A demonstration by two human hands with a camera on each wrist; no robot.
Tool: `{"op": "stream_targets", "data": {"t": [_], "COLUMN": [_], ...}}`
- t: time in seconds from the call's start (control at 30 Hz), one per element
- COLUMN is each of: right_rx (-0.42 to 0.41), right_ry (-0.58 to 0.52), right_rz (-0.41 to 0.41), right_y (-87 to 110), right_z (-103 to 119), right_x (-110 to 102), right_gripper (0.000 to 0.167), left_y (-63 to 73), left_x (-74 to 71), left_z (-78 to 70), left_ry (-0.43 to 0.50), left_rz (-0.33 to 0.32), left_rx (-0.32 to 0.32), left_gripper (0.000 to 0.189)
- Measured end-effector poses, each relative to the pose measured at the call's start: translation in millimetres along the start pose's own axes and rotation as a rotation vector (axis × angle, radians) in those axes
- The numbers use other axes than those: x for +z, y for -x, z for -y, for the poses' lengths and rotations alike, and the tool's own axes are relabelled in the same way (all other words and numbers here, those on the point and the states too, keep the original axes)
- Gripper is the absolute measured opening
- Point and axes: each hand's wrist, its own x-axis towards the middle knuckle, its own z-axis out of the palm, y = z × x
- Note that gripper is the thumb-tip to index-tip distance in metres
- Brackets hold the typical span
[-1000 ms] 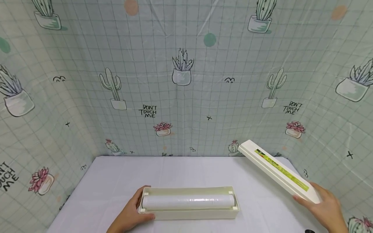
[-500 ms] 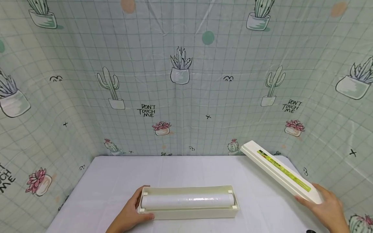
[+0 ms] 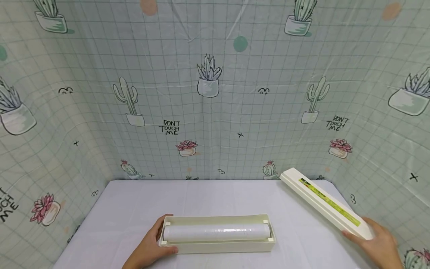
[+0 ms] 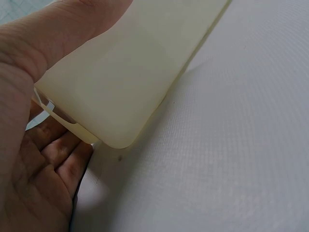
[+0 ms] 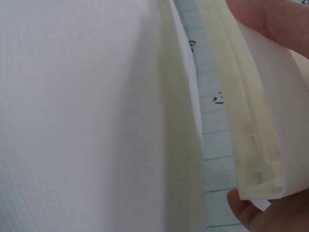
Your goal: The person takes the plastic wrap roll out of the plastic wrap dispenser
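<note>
A long cream plastic-wrap box (image 3: 221,247) lies on the table, its top uncovered. Inside it rests a roll of clear wrap (image 3: 216,232). My left hand (image 3: 152,243) grips the box's left end, thumb along the front wall and fingers behind. In the left wrist view the thumb presses on the wall of the box (image 4: 125,72). On the right, my right hand (image 3: 379,241) holds the lid (image 3: 324,201) by its near end. The lid is long and cream, with a yellow-green label, and it slants up toward the far left. The right wrist view shows the lid's hollow underside (image 5: 246,106).
The table (image 3: 141,201) wears a white cloth. Grey-green curtains (image 3: 208,112) printed with cacti stand along its back and both sides. The lid overlaps the table's right edge in the head view.
The lid and my right hand have shifted slightly right and down. My left hand and the box have stayed in place. A small dark thing at the bottom right has left the head view.
</note>
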Motion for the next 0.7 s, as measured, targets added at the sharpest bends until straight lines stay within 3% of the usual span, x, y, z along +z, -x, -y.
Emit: {"op": "stream_targets", "data": {"t": [0.7], "right_rx": [0.005], "right_ry": [0.087], "right_rz": [-0.005], "right_y": [-0.7], "right_z": [-15], "right_x": [1], "right_gripper": [0.090], "left_y": [-1.4], "left_x": [-0.4], "left_z": [2.4], "left_ry": [-0.018], "left_rz": [-0.008], "left_rx": [0.030], "left_gripper": [0.103]}}
